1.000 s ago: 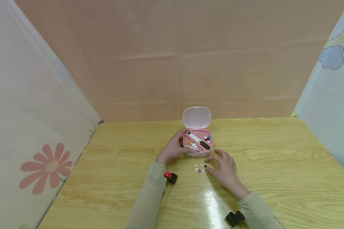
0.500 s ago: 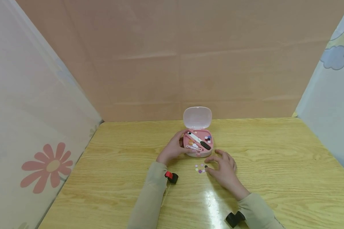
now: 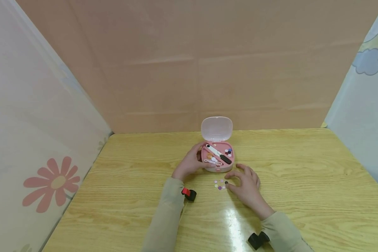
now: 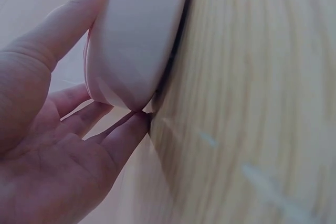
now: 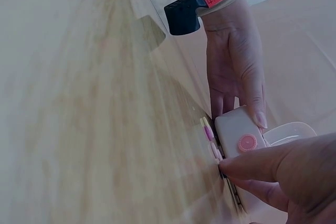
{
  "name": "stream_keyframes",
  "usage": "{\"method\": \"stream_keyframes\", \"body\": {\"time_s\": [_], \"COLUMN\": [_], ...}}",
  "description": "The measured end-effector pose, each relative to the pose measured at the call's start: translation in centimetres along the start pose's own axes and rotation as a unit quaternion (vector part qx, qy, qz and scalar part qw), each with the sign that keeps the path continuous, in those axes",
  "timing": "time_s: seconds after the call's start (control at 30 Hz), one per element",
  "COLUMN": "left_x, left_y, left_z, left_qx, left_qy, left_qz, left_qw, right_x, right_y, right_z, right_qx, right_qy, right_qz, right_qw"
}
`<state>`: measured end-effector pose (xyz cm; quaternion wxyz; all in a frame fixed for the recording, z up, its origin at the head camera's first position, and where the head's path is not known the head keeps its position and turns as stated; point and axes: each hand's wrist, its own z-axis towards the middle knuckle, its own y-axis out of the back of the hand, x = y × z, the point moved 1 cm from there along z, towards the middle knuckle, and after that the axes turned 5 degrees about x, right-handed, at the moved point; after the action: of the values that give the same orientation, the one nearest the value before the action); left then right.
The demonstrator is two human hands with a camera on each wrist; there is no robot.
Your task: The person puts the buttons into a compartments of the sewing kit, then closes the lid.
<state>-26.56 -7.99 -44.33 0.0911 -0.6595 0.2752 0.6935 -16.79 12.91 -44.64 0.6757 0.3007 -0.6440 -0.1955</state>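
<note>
A small pink and white sewing box [image 3: 218, 169] stands on the table with its clear lid [image 3: 216, 128] raised. My left hand [image 3: 190, 163] grips its left side, the thumb along the front and the fingers behind; in the left wrist view the box's rounded end [image 4: 137, 40] sits between them. In front of the box, several small buttons [image 3: 219, 188] in purple, pink and pale yellow lie in a loose ring. My right hand [image 3: 246, 186] is beside them. Its thumb tip touches a black button [image 3: 226, 182] at the ring's right, with the index finger apart from the thumb.
Inside the box lie a white-and-black slim tool [image 3: 218, 154], a pale looped strip [image 3: 212, 162] and several more buttons [image 3: 228, 152]. Black camera mounts [image 3: 258, 240] are at both wrists. A peach cloth [image 3: 195, 70] hangs behind the wooden table [image 3: 302, 168].
The view shifts very slightly. Both hands, the box and the buttons hold their places.
</note>
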Motion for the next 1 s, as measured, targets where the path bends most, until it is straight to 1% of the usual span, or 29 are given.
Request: {"method": "stream_keyframes", "body": {"time_s": [0.33,0.6,0.73,1.0], "left_x": [-0.01,0.0,-0.11,-0.13], "left_y": [-0.16,-0.28,-0.3,-0.15], "left_z": [-0.1,0.25,0.27,-0.11], "left_qx": [0.013,0.017,0.012,0.0], "left_qy": [-0.01,-0.029,-0.025,-0.002], "left_qz": [-0.008,-0.017,-0.013,-0.009], "left_qw": [0.9998,0.9993,0.9995,1.0], "right_x": [0.09,-0.06,-0.09,-0.01], "right_y": [0.0,0.23,0.34,0.12], "right_z": [-0.2,-0.13,-0.04,0.05], "right_qx": [-0.004,-0.009,-0.008,-0.003], "right_qy": [0.006,0.011,0.01,0.007], "right_qz": [-0.004,-0.014,-0.013,-0.009], "right_qw": [1.0,0.9998,0.9998,0.9999]}}
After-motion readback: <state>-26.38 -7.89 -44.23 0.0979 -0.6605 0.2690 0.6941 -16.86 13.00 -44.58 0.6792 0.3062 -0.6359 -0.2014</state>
